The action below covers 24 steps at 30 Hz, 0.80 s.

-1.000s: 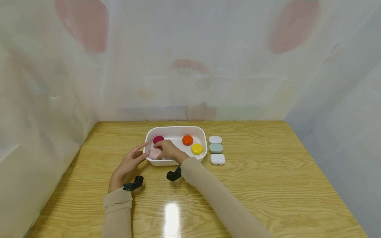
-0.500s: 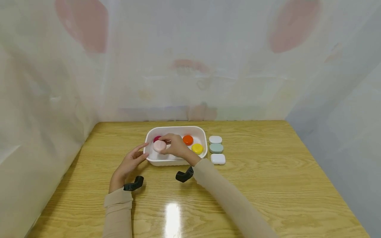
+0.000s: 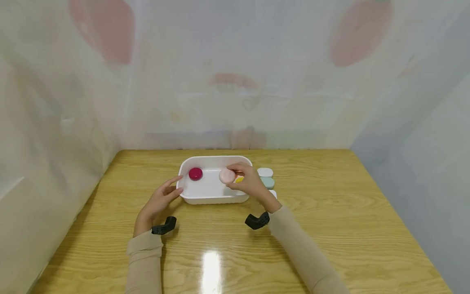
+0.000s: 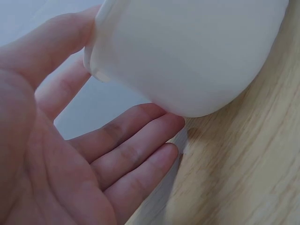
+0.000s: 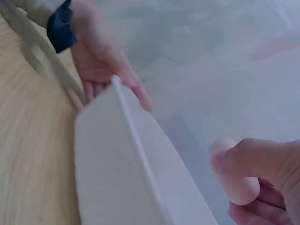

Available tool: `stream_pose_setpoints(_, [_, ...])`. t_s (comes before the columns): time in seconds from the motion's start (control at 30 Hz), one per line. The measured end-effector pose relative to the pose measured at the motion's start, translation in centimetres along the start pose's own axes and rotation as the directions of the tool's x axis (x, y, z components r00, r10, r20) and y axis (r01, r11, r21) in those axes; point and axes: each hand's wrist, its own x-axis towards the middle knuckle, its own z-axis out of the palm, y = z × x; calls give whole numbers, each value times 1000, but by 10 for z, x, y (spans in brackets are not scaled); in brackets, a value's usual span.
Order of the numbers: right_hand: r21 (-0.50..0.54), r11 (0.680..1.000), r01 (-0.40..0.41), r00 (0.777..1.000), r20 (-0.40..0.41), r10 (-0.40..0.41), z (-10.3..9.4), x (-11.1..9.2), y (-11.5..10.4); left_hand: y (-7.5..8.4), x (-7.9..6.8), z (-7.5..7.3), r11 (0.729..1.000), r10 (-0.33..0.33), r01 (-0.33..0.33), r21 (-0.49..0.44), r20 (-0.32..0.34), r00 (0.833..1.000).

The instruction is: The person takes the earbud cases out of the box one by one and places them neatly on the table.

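My right hand [image 3: 253, 182] pinches a pale pink round case [image 3: 227, 176] between thumb and fingers over the right half of a white plastic tub [image 3: 214, 200]. In the right wrist view, the pink case [image 5: 233, 176] shows as a thick, smooth disc, held above the rim. My left hand [image 3: 161, 202] touches the tub's left end, thumb and index fingertips at the rim. The left wrist view has its other fingers [image 4: 136, 152] nearly straight along the outer wall. Inside the tub lies a dark red round case [image 3: 195, 174]. A yellow one [image 3: 239, 179] is partly covered by my right hand.
Right of the tub, a white oval case [image 3: 265, 172], a pale green one [image 3: 267, 182] and another white case [image 3: 273, 193] stand in a column, partly behind my right hand. The wooden table [image 3: 330, 212] runs back to a pale printed curtain [image 3: 293, 118].
My right hand has lifted the pink case from the tub's left side and carried it rightward, uncovering the dark red case and covering the orange one. My left hand has stayed at the rim.
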Motion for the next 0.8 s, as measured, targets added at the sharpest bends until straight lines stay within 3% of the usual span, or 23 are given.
stream_pose_setpoints(0.2, [27,997,-67,994,-88,69,-26,-15,11,1,-1,-1,1000,4,-4,26,-8,1000])
stream_pose_setpoints(0.43, [88,974,-210,954,-201,223,-51,-36,39,-5,1,3,1000,16,-16,0,13,1000])
stream_pose_setpoints(0.6, [88,968,-235,927,-279,250,-62,-42,51,-8,4,5,1000,12,-12,-9,18,1000])
stream_pose_setpoints(0.8, [119,962,-244,922,-278,269,-70,-43,60,-8,3,2,1000,1,-1,-14,9,1000])
